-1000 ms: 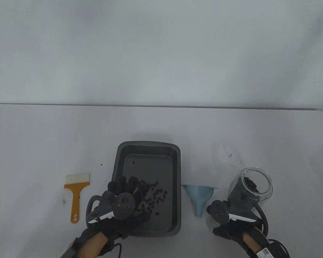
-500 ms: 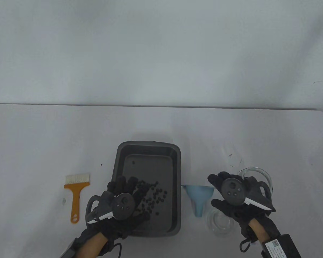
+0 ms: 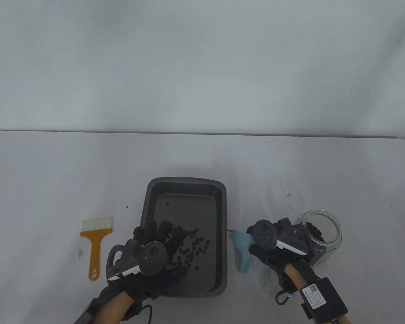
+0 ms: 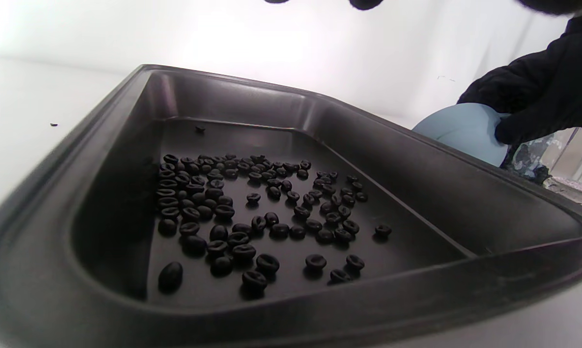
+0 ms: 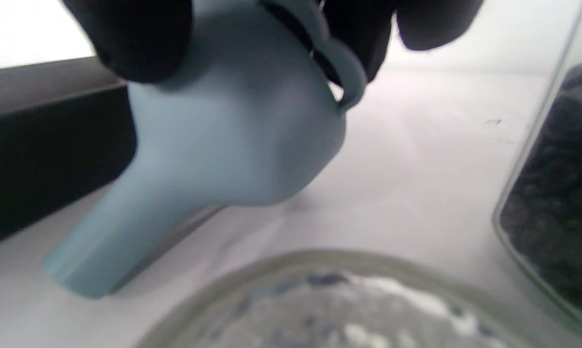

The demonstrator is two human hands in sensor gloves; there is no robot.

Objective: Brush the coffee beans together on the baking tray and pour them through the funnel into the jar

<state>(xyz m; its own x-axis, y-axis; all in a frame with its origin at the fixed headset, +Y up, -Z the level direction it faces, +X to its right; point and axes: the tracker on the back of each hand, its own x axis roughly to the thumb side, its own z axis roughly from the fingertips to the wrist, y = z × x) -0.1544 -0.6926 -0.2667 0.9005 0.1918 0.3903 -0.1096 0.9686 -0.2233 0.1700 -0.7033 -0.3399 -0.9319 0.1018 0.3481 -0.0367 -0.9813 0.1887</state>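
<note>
Your right hand [image 3: 273, 241] grasps the blue funnel [image 3: 240, 248], fingers [image 5: 141, 38] curled over its wide rim, and the wrist view shows it tilted, spout pointing down toward the table by the tray's right wall. Your left hand [image 3: 148, 256] sits over the near-left corner of the dark baking tray [image 3: 189, 184], fingers stretched out and relaxed above it; whether they touch the tray I can't tell from here. The coffee beans [image 4: 252, 212] lie scattered in a loose patch across the near half of the tray floor, with one stray bean near the far end. The glass jar [image 3: 324, 233] stands just right of your right hand, open-topped, dark beans already inside. Its glass lid [image 3: 271, 280] lies flat on the table, near side, partly under your right wrist. Over on the left, the orange-handled brush [image 3: 95, 243] rests on the table, bristles facing away, well apart from your left hand.
</note>
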